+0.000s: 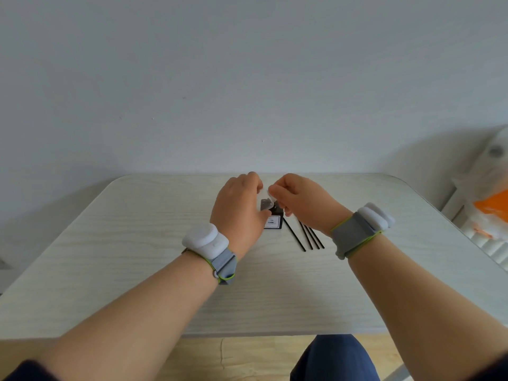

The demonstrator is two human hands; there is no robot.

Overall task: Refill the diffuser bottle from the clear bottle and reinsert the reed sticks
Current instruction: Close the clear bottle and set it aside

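The person sits at a pale wood-grain table [137, 257] with both forearms extended over it and both hands raised near the far edge.

Left hand [237, 207]: curled, back of the hand toward the camera, fingers wrapped toward something in front of the palm. What it grips is hidden by the hand itself; its contact cannot be told.

Right hand [299, 200]: fingers drawn together in a pinch, holding a small clear object [266, 194] at the fingertips, just beside the left hand's fingers. The object is too blurred to say whether it is the clear bottle or a cap.

Diffuser bottle [273, 220]: a dark, square bottle with a white label, standing upright on the table directly below and between the two hands. Its silver neck [266, 204] sits just under the pinched clear object. The left thumb lies against or just in front of the bottle's left side.

Reed sticks [308, 235]: four thin black sticks lying flat on the table, just beside the bottle, under the right wrist, roughly parallel.

Each wrist carries a grey strap with a white padded unit [204, 239].
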